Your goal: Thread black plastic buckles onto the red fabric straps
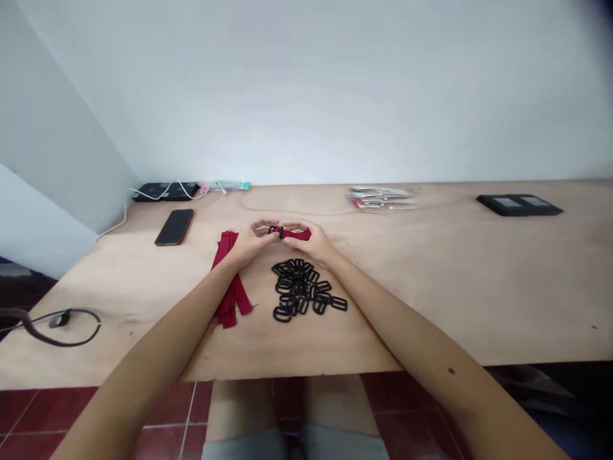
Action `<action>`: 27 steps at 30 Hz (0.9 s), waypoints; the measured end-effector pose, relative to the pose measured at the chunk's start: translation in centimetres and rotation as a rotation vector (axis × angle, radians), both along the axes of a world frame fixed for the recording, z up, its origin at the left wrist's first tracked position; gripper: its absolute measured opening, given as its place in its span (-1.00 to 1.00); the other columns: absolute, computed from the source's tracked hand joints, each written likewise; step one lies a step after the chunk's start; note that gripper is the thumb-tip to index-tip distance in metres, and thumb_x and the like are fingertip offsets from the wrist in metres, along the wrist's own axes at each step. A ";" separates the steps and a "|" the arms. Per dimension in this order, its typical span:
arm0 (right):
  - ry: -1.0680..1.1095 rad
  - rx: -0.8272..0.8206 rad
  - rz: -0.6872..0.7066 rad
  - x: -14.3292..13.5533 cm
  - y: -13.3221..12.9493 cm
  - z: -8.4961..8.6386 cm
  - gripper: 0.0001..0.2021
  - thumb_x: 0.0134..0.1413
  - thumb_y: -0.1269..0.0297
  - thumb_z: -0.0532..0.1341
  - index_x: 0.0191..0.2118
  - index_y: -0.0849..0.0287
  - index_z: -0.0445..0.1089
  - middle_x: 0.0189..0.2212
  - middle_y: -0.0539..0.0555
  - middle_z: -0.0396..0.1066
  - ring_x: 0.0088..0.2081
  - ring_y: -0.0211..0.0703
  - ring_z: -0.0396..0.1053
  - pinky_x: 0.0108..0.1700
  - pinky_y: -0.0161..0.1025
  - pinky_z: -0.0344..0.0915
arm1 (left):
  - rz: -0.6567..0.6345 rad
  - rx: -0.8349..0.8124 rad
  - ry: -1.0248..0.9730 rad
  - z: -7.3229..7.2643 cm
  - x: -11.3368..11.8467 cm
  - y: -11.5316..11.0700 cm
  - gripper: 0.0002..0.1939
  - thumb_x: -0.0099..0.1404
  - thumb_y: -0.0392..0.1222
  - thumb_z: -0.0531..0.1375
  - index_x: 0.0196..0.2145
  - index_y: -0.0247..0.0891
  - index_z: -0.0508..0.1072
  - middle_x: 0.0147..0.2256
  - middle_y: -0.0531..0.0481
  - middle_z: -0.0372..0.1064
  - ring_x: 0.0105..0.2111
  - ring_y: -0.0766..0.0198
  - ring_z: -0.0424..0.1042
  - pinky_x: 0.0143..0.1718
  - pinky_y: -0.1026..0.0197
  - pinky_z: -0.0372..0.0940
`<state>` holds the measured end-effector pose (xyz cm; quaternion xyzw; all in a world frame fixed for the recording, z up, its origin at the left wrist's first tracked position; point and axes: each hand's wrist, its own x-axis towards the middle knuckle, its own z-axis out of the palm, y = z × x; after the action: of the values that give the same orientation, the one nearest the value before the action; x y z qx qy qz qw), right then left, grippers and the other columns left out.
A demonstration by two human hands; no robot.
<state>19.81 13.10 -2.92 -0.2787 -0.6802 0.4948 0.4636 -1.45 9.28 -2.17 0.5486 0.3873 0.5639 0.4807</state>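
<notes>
Both hands meet above the middle of the table. My left hand (249, 243) pinches a small black slide buckle (280, 232) at its fingertips. A short red webbing strap (299, 234) runs from that buckle into my right hand (316, 241), whose thumb and fingers are closed on it. How far the strap passes through the buckle is too small to make out. Just below the hands lies a loose pile of black plastic buckles (297, 286). Several more red straps (228, 300) lie stacked beside my left forearm, which partly covers them.
A phone (175, 227) lies at the left of the wooden table (454, 281). Behind it are black boxes (163, 191) with a white cable. Flat packets (378, 197) and a black two-part case (520, 204) lie along the wall. A dark cable loop (67, 345) is at the left edge.
</notes>
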 end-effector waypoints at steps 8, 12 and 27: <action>-0.058 0.096 -0.097 -0.3 -0.2 0.0 -0.58 -0.09 0.03 0.57 -0.15 0.13 0.59 -0.16 0.14 0.64 -0.10 0.06 0.57 0.09 0.00 0.47 | -0.075 -0.037 0.009 0.5 0.1 -0.5 -0.58 0.14 -0.05 0.56 -0.10 -0.27 0.66 -0.08 -0.19 0.66 -0.09 0.06 0.65 0.02 0.03 0.50; -0.039 0.058 -0.143 -0.2 -0.2 0.2 -0.58 -0.17 0.04 0.60 -0.20 0.12 0.60 -0.18 0.13 0.65 -0.10 0.07 0.55 0.10 0.02 0.46 | -0.010 -0.014 -0.007 0.2 -0.1 -0.2 -0.58 0.13 -0.04 0.56 -0.11 -0.28 0.66 -0.15 -0.16 0.66 -0.19 0.14 0.63 -0.08 0.11 0.50; 0.245 -0.168 -0.187 1.1 1.1 0.1 -0.50 -0.30 0.10 0.68 -0.19 0.13 0.62 -0.20 0.10 0.66 -0.14 -0.05 0.58 0.13 -0.04 0.48 | 0.240 0.015 -0.344 2.5 -0.9 0.1 -0.63 -0.03 -0.18 0.56 -0.22 -0.29 0.71 -0.40 -0.01 0.58 -0.44 0.34 0.48 -0.28 0.21 0.40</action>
<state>20.89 14.24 -2.85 -0.3159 -0.5459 0.5348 0.5622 -2.31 9.39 0.37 0.3977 0.3579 0.7053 0.4651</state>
